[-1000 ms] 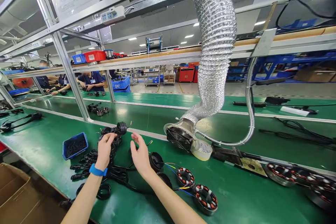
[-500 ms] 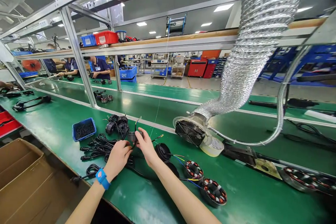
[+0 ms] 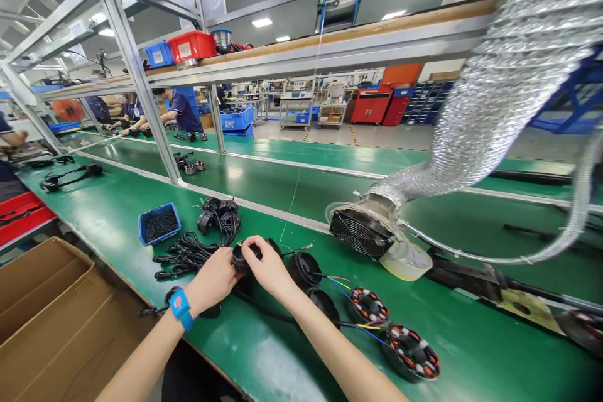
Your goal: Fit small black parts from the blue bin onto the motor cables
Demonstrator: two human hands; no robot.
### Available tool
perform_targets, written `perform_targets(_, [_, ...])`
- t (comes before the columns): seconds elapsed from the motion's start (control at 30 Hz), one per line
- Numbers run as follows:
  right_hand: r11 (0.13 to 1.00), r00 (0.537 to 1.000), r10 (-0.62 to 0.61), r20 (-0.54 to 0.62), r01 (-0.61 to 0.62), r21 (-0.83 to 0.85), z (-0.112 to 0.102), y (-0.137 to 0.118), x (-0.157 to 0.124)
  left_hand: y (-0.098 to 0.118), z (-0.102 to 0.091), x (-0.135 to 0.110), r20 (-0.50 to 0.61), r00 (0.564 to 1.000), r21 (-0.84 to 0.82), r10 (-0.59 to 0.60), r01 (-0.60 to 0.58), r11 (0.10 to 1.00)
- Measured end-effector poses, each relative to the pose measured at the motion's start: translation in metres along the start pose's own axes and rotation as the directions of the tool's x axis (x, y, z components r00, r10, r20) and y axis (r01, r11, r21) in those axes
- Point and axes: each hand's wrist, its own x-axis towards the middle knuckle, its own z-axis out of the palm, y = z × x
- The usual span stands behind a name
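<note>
Both hands have come together on one black round part, lower and nearer than a second ago.
Left hand and right hand each pinch it, from 9 and 3 o'clock, just over the matt green surface; a two-sided grip likely keeps the smooth, drum-shaped plastic from rolling. Glossy tangled cables lie at 10 o'clock, a blue bin beyond; copper-wound ring stators sit at 4 o'clock, a wire-grilled fan at 2 o'clock.

Round black connector (trailing a black cable) between both hands, just above green bench.
</note>
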Motion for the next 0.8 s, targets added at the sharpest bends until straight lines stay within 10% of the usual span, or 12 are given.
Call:
perform_targets(0.2, [0.951,0.998,0.0,0.07,0.021,-0.309,-0.008,-0.006,-0.006,-0.041,-0.058,-0.014,-0.086,0.989,-0.222,-0.122,0.101,0.97])
perform_targets(0.27, [0.941,0.995,-0.005,0.104,0.039,-0.336,-0.008,-0.013,-0.009,-0.086,-0.072,-0.018,-0.159,0.881,-0.259,-0.445,0.398,0.88])
perform_targets(0.33, [0.915,0.995,-0.032,0.093,0.067,-0.399,-0.007,-0.018,-0.01,-0.137,-0.076,-0.019,-0.14,0.699,0.048,-0.701,0.712,0.7])
perform_targets(0.43, [0.84,0.996,-0.07,0.053,0.088,-0.536,-0.005,-0.019,-0.009,-0.195,-0.07,-0.021,0.05,0.593,0.33,-0.803,0.749,0.574])
perform_targets(0.67, [0.797,0.969,-0.247,0.016,0.213,-0.565,-0.003,-0.002,0.0,-0.221,-0.054,-0.028,0.157,0.607,0.267,-0.779,0.734,0.625])
perform_targets(0.8, [0.598,0.985,-0.17,0.033,0.13,-0.791,0.002,-0.007,0.0,-0.221,-0.052,-0.036,0.095,0.615,0.219,-0.783,0.754,0.619])
